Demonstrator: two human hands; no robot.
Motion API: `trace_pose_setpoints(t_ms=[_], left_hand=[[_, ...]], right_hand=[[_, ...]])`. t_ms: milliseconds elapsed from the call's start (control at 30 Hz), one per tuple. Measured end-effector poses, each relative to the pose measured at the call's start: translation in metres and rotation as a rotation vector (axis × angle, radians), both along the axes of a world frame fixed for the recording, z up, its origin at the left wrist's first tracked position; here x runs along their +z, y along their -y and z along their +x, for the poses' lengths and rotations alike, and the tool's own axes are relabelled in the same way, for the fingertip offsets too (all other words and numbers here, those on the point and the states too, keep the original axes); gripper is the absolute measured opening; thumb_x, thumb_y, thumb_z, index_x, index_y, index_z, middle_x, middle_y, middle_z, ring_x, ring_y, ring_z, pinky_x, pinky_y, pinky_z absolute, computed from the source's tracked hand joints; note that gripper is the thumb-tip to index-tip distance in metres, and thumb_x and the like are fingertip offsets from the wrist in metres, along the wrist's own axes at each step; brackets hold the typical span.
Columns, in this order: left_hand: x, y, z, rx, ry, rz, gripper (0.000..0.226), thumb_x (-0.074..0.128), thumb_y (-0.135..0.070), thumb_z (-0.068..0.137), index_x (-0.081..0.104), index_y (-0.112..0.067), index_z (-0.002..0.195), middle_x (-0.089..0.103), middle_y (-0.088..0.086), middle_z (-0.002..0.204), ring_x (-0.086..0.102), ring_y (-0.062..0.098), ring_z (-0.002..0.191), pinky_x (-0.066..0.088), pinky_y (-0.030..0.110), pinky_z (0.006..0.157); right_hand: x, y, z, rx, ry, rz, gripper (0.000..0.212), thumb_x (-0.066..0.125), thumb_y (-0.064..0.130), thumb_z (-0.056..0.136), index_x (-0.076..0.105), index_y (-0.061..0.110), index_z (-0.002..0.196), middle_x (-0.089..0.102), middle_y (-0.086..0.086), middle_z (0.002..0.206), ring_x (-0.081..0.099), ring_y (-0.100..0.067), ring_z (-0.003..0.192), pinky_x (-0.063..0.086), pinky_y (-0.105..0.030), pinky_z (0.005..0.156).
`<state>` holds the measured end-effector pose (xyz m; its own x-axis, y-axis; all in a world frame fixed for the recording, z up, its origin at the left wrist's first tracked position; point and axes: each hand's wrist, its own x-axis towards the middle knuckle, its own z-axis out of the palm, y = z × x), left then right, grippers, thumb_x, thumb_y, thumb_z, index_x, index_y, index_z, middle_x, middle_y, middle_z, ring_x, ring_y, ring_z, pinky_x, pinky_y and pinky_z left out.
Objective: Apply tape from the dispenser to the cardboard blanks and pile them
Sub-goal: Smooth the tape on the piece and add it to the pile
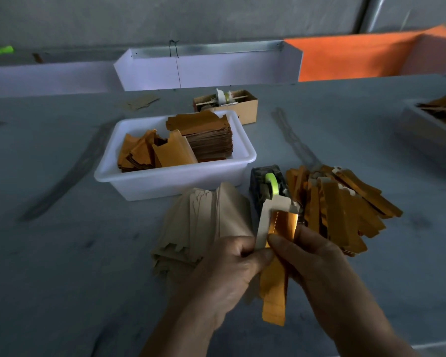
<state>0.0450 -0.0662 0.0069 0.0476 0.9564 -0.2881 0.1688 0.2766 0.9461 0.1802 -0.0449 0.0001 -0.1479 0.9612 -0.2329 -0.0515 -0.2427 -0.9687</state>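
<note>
Cardboard blank point(273, 228) held upright just near of the tape dispenser point(268, 186) | left hand point(224, 269) and right hand point(317, 258) both pinching it | risk: tape laid crooked (blank tilts if either pinch slackens), judged likely.

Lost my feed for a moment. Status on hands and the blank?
Both hands, left and right, pinch one cardboard blank. Its top end at the tape dispenser. Nothing in the way.
</note>
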Motion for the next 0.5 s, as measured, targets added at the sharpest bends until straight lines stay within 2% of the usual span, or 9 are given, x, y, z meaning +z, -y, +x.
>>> trace_pose_setpoints(t_ms=[67, 200, 300, 367, 433, 500], left_hand=[[-0.001, -0.001, 0.0, 0.052, -0.06, 0.023, 0.01, 0.067, -0.036, 0.085, 0.07, -0.027, 0.087, 0.073, -0.006, 0.079, 0.065, -0.001, 0.07, 0.045, 0.014, 0.058], [-0.007, -0.002, 0.004, 0.225, -0.084, 0.114, 0.009, 0.072, -0.032, 0.08, 0.066, -0.027, 0.084, 0.068, -0.01, 0.073, 0.062, -0.002, 0.066, 0.043, 0.01, 0.052], [-0.011, 0.001, 0.011, 0.286, -0.169, 0.199, 0.008, 0.071, -0.028, 0.082, 0.069, -0.036, 0.083, 0.069, -0.014, 0.08, 0.065, 0.001, 0.077, 0.053, 0.016, 0.064], [-0.013, 0.002, 0.015, 0.337, -0.278, 0.272, 0.016, 0.069, -0.029, 0.085, 0.069, -0.038, 0.097, 0.065, -0.016, 0.088, 0.063, 0.001, 0.082, 0.054, 0.018, 0.071], [-0.012, 0.004, 0.021, 0.362, -0.389, 0.349, 0.026, 0.065, -0.028, 0.089, 0.067, -0.032, 0.114, 0.058, -0.014, 0.094, 0.06, 0.003, 0.086, 0.052, 0.017, 0.075], [-0.009, 0.006, 0.028, 0.361, -0.597, 0.45, 0.032, 0.065, -0.024, 0.089, 0.065, -0.029, 0.12, 0.051, -0.012, 0.093, 0.056, 0.005, 0.088, 0.049, 0.018, 0.076]], right_hand=[[-0.002, -0.001, 0.0, -0.017, -0.02, -0.017, 0.013, 0.061, 0.011, 0.084, 0.07, 0.008, 0.094, 0.072, -0.014, 0.084, 0.068, -0.027, 0.082, 0.056, -0.043, 0.08], [-0.002, -0.003, -0.001, -0.031, -0.06, -0.032, 0.012, 0.059, 0.012, 0.086, 0.069, 0.01, 0.093, 0.072, -0.011, 0.082, 0.069, -0.024, 0.08, 0.055, -0.037, 0.075], [-0.005, -0.005, -0.003, -0.076, -0.01, 0.0, 0.011, 0.06, 0.014, 0.086, 0.068, 0.015, 0.093, 0.072, -0.009, 0.087, 0.068, -0.024, 0.087, 0.055, -0.037, 0.077], [-0.006, -0.006, -0.004, -0.105, -0.004, 0.007, 0.009, 0.061, 0.014, 0.086, 0.067, 0.017, 0.091, 0.071, -0.009, 0.089, 0.068, -0.025, 0.087, 0.055, -0.037, 0.075], [-0.008, -0.006, -0.005, -0.128, -0.008, 0.008, 0.009, 0.061, 0.012, 0.085, 0.067, 0.019, 0.086, 0.072, -0.008, 0.087, 0.069, -0.024, 0.085, 0.055, -0.036, 0.072], [-0.009, -0.006, -0.006, -0.127, -0.012, 0.005, 0.009, 0.061, 0.012, 0.085, 0.067, 0.02, 0.084, 0.072, -0.006, 0.082, 0.07, -0.021, 0.08, 0.055, -0.031, 0.068]])
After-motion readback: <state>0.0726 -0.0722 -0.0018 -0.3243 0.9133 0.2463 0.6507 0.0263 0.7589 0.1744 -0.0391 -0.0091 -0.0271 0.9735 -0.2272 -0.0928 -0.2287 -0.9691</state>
